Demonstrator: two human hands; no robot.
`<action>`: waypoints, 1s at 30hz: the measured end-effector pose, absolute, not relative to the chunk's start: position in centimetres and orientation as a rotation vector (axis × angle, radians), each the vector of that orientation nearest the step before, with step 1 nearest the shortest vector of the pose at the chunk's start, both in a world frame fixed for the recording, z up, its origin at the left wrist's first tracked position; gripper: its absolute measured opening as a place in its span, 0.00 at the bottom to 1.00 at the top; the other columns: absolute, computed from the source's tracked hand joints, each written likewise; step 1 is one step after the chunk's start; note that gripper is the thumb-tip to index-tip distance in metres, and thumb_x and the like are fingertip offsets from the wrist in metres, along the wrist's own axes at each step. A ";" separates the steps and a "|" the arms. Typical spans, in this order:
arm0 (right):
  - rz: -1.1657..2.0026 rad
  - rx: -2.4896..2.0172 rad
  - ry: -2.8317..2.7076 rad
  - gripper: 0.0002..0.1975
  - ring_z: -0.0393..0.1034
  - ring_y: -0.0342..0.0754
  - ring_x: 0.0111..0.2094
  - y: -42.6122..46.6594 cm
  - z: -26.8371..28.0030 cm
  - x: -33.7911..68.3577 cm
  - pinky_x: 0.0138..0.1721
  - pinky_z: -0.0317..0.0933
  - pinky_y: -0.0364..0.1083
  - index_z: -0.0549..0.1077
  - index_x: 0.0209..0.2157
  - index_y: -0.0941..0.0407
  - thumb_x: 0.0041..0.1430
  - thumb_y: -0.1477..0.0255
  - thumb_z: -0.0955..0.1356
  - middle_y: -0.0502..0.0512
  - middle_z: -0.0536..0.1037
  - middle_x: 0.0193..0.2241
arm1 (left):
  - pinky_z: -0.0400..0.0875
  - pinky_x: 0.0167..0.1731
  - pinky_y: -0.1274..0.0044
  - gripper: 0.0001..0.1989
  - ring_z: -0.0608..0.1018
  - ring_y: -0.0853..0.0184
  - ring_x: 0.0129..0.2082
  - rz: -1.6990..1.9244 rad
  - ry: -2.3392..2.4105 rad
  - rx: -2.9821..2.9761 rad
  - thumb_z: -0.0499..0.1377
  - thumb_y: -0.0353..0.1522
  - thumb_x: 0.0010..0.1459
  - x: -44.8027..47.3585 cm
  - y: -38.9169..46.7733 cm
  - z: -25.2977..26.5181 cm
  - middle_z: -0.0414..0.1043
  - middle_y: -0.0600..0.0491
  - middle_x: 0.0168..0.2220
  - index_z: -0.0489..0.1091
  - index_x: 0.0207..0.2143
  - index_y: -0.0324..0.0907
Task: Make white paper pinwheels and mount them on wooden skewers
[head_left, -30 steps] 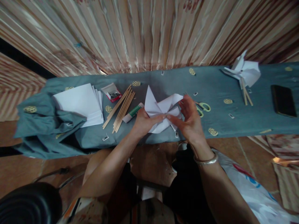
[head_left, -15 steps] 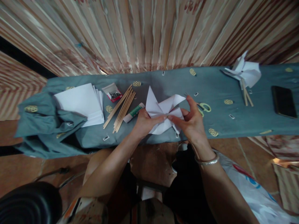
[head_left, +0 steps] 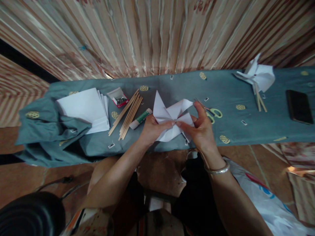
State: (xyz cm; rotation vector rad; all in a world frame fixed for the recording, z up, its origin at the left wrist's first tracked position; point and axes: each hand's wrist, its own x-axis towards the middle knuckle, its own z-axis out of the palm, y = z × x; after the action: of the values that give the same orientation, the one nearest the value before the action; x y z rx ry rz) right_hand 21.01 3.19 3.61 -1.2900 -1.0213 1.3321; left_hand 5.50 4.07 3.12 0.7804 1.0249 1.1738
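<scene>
A white paper pinwheel (head_left: 172,113), its points folded in toward the middle, is held between my two hands above the cloth. My left hand (head_left: 153,128) grips its left side, the thumb pressing near the centre. With the thumb also at the centre, my right hand (head_left: 200,126) grips the right side, its index finger at the curled upper-right tip. Fingers under the paper are hidden. Green-handled scissors (head_left: 216,113) lie just right of my right hand, partly covered by it. Left of my left hand is a green and white glue stick (head_left: 141,118).
Several wooden sticks (head_left: 129,114) lie beside a small red box (head_left: 119,97) of metal pins. A stack of white paper (head_left: 82,109) is at the left. Finished-looking pinwheels (head_left: 261,77) on sticks and a black phone (head_left: 299,106) lie at the right. A striped curtain (head_left: 157,36) hangs behind.
The curled upper-right tip of the pinwheel and my right index finger have shifted slightly left and down. Both hands keep their grip, and the objects on the cloth stay put.
</scene>
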 end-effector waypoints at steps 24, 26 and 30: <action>1.303 -1.284 -1.053 0.47 0.79 0.54 0.33 3.3 3.2 20.8 0.36 0.75 0.55 0.53 0.63 0.48 0.45 0.66 0.77 0.50 0.81 0.35 | 0.72 0.29 0.75 0.15 0.76 0.67 0.26 1.152 1.115 0.854 0.72 0.36 0.36 5.5 4.0 2.7 0.78 0.53 0.27 0.77 0.27 0.38; 1.302 -1.291 -1.051 0.47 0.79 0.54 0.33 3.3 3.2 20.8 0.36 0.76 0.56 0.52 0.63 0.48 0.45 0.66 0.77 0.50 0.81 0.34 | 0.72 0.29 0.75 0.14 0.77 0.67 0.26 1.151 1.134 0.879 0.72 0.36 0.37 5.4 4.0 2.6 0.78 0.53 0.26 0.76 0.27 0.39; 1.297 -1.290 -1.051 0.46 0.78 0.54 0.31 3.2 3.3 20.7 0.35 0.76 0.55 0.53 0.63 0.49 0.45 0.66 0.77 0.49 0.81 0.32 | 0.73 0.31 0.74 0.14 0.78 0.65 0.29 1.154 1.140 0.915 0.72 0.37 0.39 5.3 3.9 2.6 0.78 0.53 0.28 0.77 0.28 0.40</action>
State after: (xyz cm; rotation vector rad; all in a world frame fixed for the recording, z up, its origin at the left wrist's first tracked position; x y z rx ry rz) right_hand 20.71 3.25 3.34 -1.2900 -1.0513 1.2967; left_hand 5.31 3.94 2.56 0.9148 1.1402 1.1542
